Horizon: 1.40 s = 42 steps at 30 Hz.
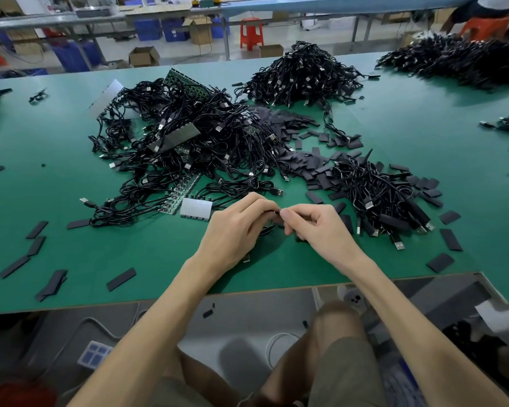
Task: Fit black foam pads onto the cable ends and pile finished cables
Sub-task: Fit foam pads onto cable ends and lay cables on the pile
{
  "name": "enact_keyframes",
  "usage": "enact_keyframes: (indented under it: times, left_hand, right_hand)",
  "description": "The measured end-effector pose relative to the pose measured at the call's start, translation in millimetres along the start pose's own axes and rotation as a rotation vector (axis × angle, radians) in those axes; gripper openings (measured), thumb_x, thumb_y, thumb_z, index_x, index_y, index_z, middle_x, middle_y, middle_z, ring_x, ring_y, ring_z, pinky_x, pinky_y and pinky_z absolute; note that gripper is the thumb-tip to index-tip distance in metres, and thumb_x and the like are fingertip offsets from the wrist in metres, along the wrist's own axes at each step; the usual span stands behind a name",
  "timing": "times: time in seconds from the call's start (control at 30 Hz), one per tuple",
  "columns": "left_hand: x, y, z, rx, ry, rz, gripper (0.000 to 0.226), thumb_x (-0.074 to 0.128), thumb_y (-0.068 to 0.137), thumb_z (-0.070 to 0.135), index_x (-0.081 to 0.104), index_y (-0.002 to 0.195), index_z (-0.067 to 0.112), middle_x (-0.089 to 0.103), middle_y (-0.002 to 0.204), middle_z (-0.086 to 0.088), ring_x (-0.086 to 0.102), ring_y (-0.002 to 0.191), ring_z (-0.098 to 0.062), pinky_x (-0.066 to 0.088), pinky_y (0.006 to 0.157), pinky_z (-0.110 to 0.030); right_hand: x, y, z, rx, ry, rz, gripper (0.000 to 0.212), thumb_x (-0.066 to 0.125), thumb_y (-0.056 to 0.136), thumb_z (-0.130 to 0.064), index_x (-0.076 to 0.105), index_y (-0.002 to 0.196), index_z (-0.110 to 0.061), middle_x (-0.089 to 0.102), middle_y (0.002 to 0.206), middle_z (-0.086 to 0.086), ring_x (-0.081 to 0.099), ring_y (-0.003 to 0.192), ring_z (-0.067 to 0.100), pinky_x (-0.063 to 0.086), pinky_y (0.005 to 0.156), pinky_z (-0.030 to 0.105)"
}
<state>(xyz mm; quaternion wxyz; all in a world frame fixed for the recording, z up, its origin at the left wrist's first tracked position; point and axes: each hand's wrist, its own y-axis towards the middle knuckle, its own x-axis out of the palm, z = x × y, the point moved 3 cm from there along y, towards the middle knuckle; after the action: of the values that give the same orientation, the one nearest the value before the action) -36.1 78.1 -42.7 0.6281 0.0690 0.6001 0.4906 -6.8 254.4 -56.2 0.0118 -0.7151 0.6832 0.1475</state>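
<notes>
Standing by the green table, here's how it looks. The person's left hand and right hand are brought together just above the table near its front edge. Both have their fingers curled in, and the fingertips of both pinch the same small black piece right where they meet. It's too tiny and too covered to say if that's a cable end, a pad or both. A dark loop of cable shows under the left hand's fingers.

Right behind the hands is the big tangle of cables with silver plugs poking out everywhere. Green circuit board strips are mixed into it, and a pale grey block sits at its near edge.

To the right of the tangle is a spread of loose foam pads, flat black rectangles lying every which way. A smaller heap of cables sits on top of them, near the right hand, with some black sleeves showing among the plugs. Stray pads are scattered at the left side of the table too.

Further back there's another heap, and one more at the far right corner. Beyond the table a red stool stands on the floor.
</notes>
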Motion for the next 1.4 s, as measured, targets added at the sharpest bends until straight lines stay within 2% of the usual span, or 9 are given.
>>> enact_keyframes:
  times: [0.1,0.27,0.43,0.63,0.83,1.0,1.1,1.2,1.4]
  left_hand:
    - [0,0,-2,-0.003,-0.020,-0.002,0.012,0.062,0.103,0.014,0.072,0.110,0.013,0.067,0.102,0.006,0.066,0.084,-0.015,0.055,0.062,-0.039]
    - [0,0,-5,-0.009,-0.100,-0.005,0.017,0.064,0.101,0.014,0.075,0.114,0.015,0.072,0.101,0.007,0.070,0.089,-0.013,0.058,0.071,-0.038]
    - [-1,0,-6,-0.022,-0.093,-0.008,0.024,0.063,0.100,0.007,0.074,0.120,0.014,0.072,0.105,0.005,0.071,0.091,-0.013,0.059,0.071,-0.039]
    - [-2,0,-6,-0.107,-0.079,0.001,0.010,0.065,0.099,0.017,0.068,0.108,0.013,0.067,0.105,0.007,0.067,0.083,-0.019,0.054,0.063,-0.044]
    - [-3,-1,-5,-0.107,-0.096,0.011,0.010,0.071,0.095,0.018,0.070,0.101,0.011,0.072,0.095,0.007,0.069,0.083,-0.016,0.056,0.067,-0.041]
    - [-1,-1,-5,-0.118,-0.099,0.009,0.013,0.068,0.095,0.020,0.070,0.103,0.010,0.071,0.097,0.005,0.069,0.084,-0.017,0.056,0.067,-0.042]
    - [-2,-1,-6,-0.126,-0.105,0.024,0.017,0.062,0.096,0.023,0.071,0.100,0.009,0.071,0.094,0.005,0.067,0.081,-0.015,0.056,0.068,-0.040]
    - [-3,0,-7,-0.142,-0.121,0.037,0.008,0.064,0.093,0.012,0.071,0.096,0.008,0.070,0.090,0.007,0.064,0.078,-0.008,0.055,0.068,-0.037]
    - [-3,-1,-8,-0.115,-0.115,0.038,0.003,0.074,0.090,0.012,0.074,0.093,0.009,0.074,0.085,0.008,0.068,0.078,-0.005,0.057,0.067,-0.032]
  right_hand:
    - [1,0,-3,0.000,0.013,-0.016,0.039,0.061,0.103,-0.029,0.070,0.065,-0.031,0.057,0.060,0.002,0.039,0.059,0.021,0.031,0.059,0.035]
    - [0,0,-2,0.015,0.003,-0.028,0.037,0.062,0.102,-0.030,0.070,0.072,-0.012,0.060,0.072,0.026,0.039,0.060,0.023,0.031,0.061,0.037]
    - [1,0,-2,0.001,0.013,-0.002,0.033,0.061,0.103,-0.031,0.072,0.071,-0.030,0.061,0.064,0.007,0.040,0.059,0.021,0.032,0.059,0.038]
    - [1,0,1,0.013,0.028,-0.001,0.029,0.062,0.102,-0.029,0.073,0.075,-0.034,0.064,0.066,-0.006,0.040,0.060,0.018,0.031,0.060,0.037]
    - [0,2,4,0.004,-0.019,-0.037,0.035,0.062,0.102,-0.033,0.072,0.075,-0.014,0.061,0.070,0.021,0.039,0.061,0.023,0.034,0.058,0.048]
    - [-1,2,8,0.028,0.046,-0.055,0.013,0.067,0.099,-0.023,0.079,0.097,-0.018,0.063,0.067,-0.005,0.046,0.065,0.014,0.035,0.061,0.029]
    - [-1,3,9,0.016,0.020,-0.087,0.020,0.066,0.099,-0.027,0.080,0.095,-0.013,0.063,0.065,0.003,0.041,0.062,0.016,0.032,0.058,0.028]
    - [-1,4,7,-0.006,-0.024,-0.127,0.036,0.064,0.101,-0.033,0.077,0.088,-0.003,0.060,0.070,0.026,0.033,0.057,0.020,0.025,0.054,0.029]
    - [-1,3,10,-0.015,-0.016,-0.126,0.035,0.064,0.101,-0.032,0.077,0.088,-0.003,0.060,0.067,0.019,0.032,0.054,0.012,0.024,0.052,0.023]
